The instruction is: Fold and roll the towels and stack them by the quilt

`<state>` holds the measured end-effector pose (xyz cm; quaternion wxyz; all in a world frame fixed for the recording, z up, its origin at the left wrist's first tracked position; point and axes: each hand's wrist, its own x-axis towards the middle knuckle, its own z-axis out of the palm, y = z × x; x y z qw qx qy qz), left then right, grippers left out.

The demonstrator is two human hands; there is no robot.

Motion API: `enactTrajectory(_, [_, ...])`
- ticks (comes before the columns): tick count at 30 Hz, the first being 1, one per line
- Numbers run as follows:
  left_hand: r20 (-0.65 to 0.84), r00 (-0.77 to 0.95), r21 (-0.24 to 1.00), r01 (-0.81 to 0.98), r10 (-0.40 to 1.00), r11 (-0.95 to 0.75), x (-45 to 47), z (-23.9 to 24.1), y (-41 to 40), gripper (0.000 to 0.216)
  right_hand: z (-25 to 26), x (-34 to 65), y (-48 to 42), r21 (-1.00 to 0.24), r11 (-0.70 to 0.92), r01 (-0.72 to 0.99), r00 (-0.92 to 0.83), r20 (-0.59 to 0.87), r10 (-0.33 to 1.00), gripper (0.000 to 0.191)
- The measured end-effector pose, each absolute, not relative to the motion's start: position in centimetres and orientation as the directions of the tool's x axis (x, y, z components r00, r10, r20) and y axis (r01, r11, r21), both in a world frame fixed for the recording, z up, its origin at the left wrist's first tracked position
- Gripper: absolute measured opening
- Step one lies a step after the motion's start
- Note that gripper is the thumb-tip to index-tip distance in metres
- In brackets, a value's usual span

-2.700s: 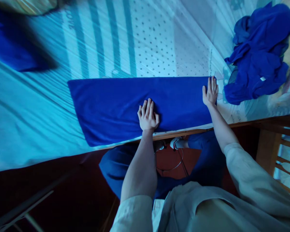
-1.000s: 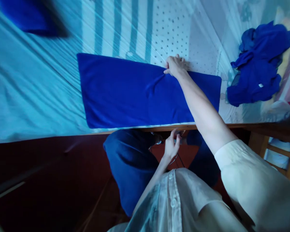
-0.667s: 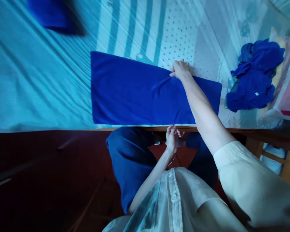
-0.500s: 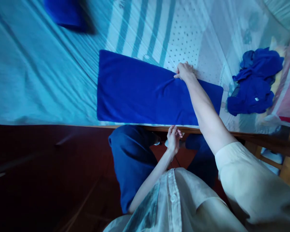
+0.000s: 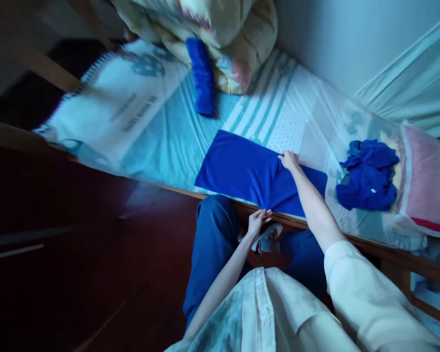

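A folded blue cloth (image 5: pixel 238 168) lies flat along the near edge of the bed; whether it is a towel or a garment I cannot tell. My left hand (image 5: pixel 256 221) pinches its near edge between thumb and fingers, just over the bed's side. At the far edge, my right hand (image 5: pixel 289 159) grips the fabric with bent fingers. Creases run through the cloth between the two hands. The right forearm covers part of the cloth's right end.
The cloth rests on a patterned sheet (image 5: pixel 161 161). Crumpled blue clothing (image 5: pixel 368 176) lies at the right, beside a pink pillow (image 5: pixel 425 181). Farther back are a rolled blue cloth (image 5: pixel 201 78) and a bunched yellow quilt (image 5: pixel 242 29). The wooden bed rail (image 5: pixel 293 221) runs before my knees.
My left hand has come up from below the bed edge and taken hold of the cloth's near edge. New creases have formed. The view has tilted up, showing more of the bed.
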<state>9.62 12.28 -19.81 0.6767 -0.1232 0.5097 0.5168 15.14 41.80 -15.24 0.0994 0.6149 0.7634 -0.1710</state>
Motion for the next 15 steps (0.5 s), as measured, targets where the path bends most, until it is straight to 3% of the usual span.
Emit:
enactTrajectory(4, [-0.734, -0.141, 0.522, -0.743, 0.665, 0.418, 7.8, -18.7, 9.7, 0.031, -9.4, 18.2, 39.4, -0.453, 0.051, 0.890, -0.202, -0.291, 0.935, 0.010])
enactTrajectory(8, [-0.610, -0.306, 0.730, -0.575, 0.731, 0.368, 5.8, -17.2, 7.6, 0.041, -4.7, 22.9, 35.9, -0.769, -0.004, 0.639, -0.184, -0.158, 0.970, 0.018])
enactTrajectory(11, [-0.405, -0.464, 0.901, -0.350, 0.788, 0.257, 3.7, -14.7, 8.0, 0.047, -2.1, 26.3, 32.9, -0.898, -0.020, 0.439, -0.131, -0.086, 0.988, 0.033])
enactTrajectory(15, [-0.147, -0.526, 0.989, -0.101, 0.838, 0.110, 0.7, -8.3, 11.1, 0.056, 1.2, 29.7, 29.5, -0.974, -0.003, 0.228, 0.010, 0.000, 1.000, 0.055])
